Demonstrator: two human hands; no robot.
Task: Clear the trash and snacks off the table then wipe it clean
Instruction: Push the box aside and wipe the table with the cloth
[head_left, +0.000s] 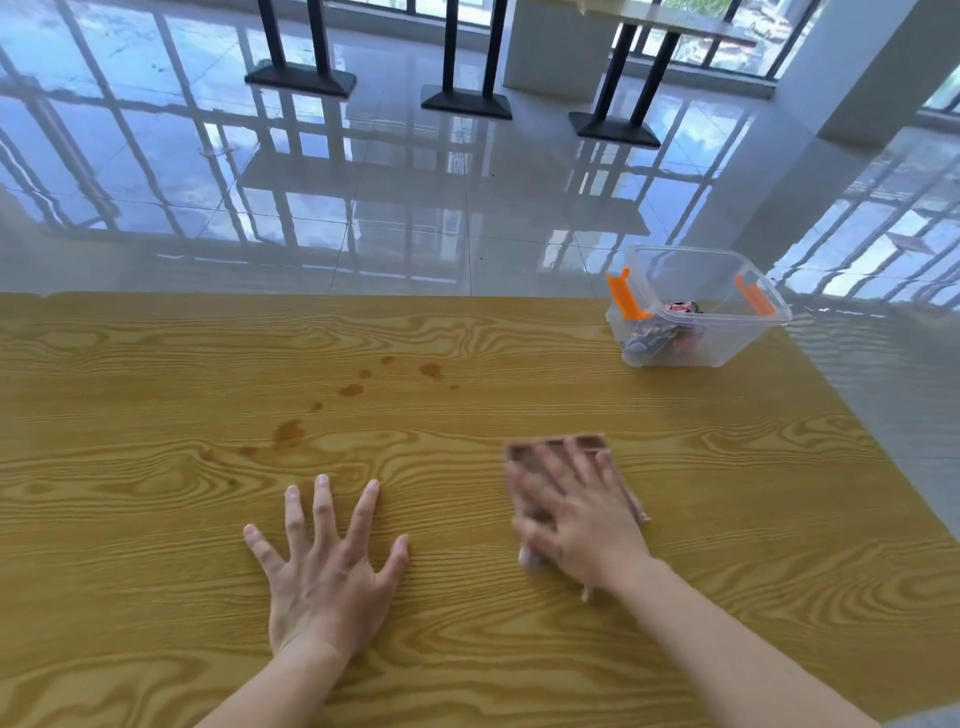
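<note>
A wooden table (156, 519) fills the lower half of the view. Brown spill stains (289, 434) run in a trail across its middle, up to further drops (431, 370). My right hand (576, 514) presses flat on a brownish folded cloth (589, 444) on the table, right of centre; the hand is blurred. My left hand (324, 566) lies flat on the bare wood with fingers spread, holding nothing. A clear plastic bin (727, 343) with orange latches stands at the far right corner, with snack wrappers (660, 332) inside.
Beyond the table's far edge lies a glossy tiled floor (363, 182). Black table pedestals (301, 78) stand at the back, and a white pillar (841, 104) rises at the right. The table's right edge runs diagonally close to the bin.
</note>
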